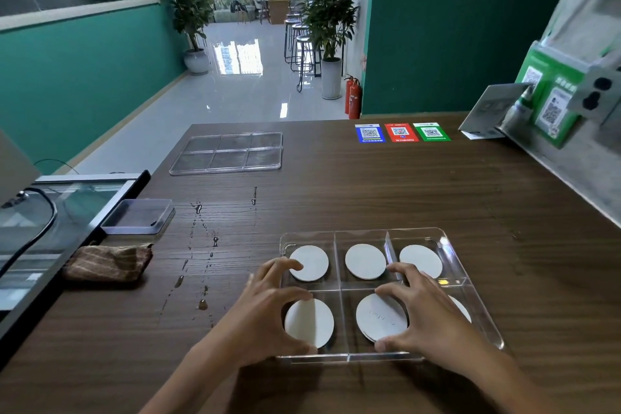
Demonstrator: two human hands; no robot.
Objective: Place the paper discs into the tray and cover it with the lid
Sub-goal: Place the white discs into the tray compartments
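Note:
A clear six-compartment tray (477,319) lies on the wooden table close to me. White paper discs lie in its cells: back left (312,262), back middle (365,261), back right (421,259), front left (311,323), front middle (379,318); a sliver of another disc (465,309) shows in the front right cell behind my right hand. My left hand (268,309) curls over the front left disc, thumb and fingers at its edge. My right hand (426,312) curls round the front middle disc the same way. The clear lid (228,153) lies flat at the table's far left.
Water drops (201,245) streak the table left of the tray. A small clear box (137,217) and a folded brown cloth (107,262) sit near the left edge. QR code cards (401,133) lie at the back, and a card stand (487,118) at the far right.

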